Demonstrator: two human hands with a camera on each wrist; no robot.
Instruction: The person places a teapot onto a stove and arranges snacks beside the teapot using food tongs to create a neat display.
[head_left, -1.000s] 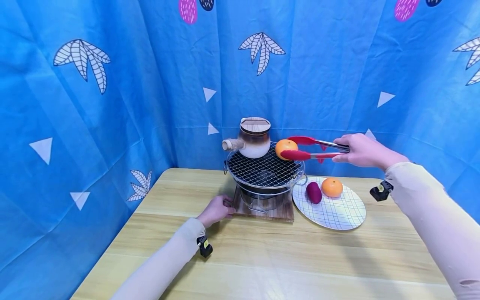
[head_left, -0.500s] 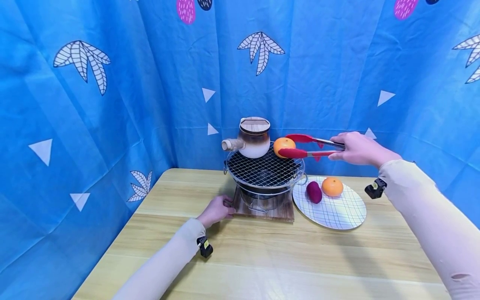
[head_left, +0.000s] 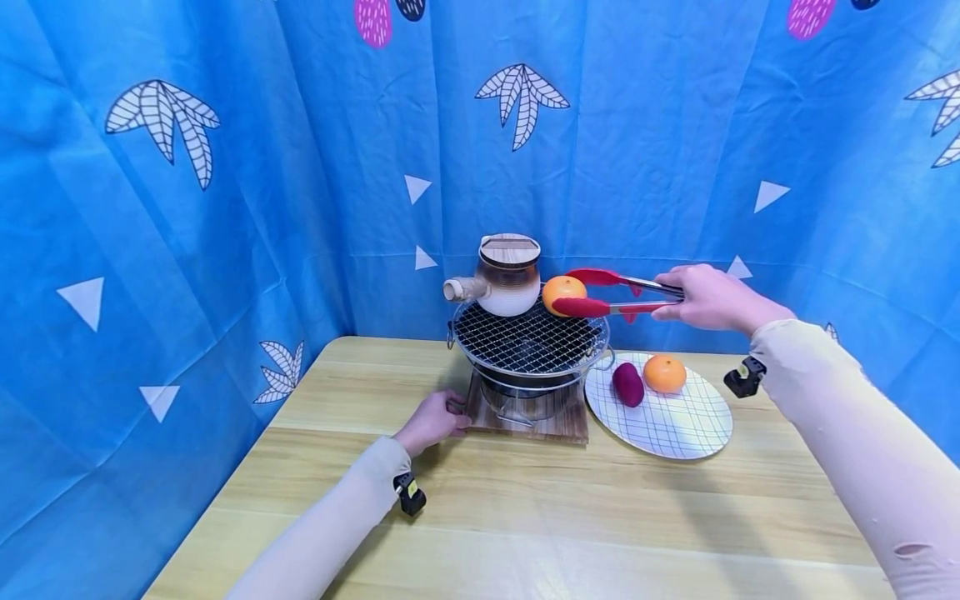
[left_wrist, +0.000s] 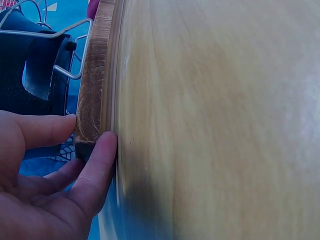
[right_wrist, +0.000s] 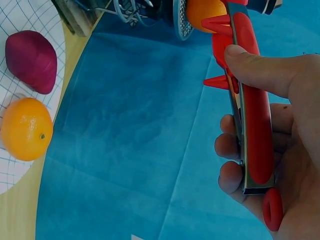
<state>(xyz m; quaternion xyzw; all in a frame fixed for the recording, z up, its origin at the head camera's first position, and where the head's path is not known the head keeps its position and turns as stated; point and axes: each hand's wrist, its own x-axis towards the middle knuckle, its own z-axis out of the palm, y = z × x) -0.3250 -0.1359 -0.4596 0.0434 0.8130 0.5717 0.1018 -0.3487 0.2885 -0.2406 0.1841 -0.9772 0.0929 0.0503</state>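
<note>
My right hand (head_left: 712,297) grips red-tipped tongs (head_left: 637,308), seen close up in the right wrist view. An orange (head_left: 562,294) sits between the tong heads, at the grill's back right beside the teapot. Whether it touches the wire mesh (head_left: 528,337) is hard to tell. My left hand (head_left: 433,414) holds the left front corner of the wooden board (head_left: 555,427) under the grill. In the left wrist view, thumb and fingers (left_wrist: 97,172) pinch the board's edge (left_wrist: 92,95).
A side-handled teapot (head_left: 510,287) with a wooden lid stands on the mesh's back left. Right of the grill, a checked plate (head_left: 675,433) bears a second orange (head_left: 664,374) and a purple, egg-shaped piece (head_left: 628,384). A blue curtain (head_left: 637,150) hangs behind the table.
My right hand has moved slightly left with the tongs, bringing the orange nearer the teapot. The left hand and the board have stayed in place.
</note>
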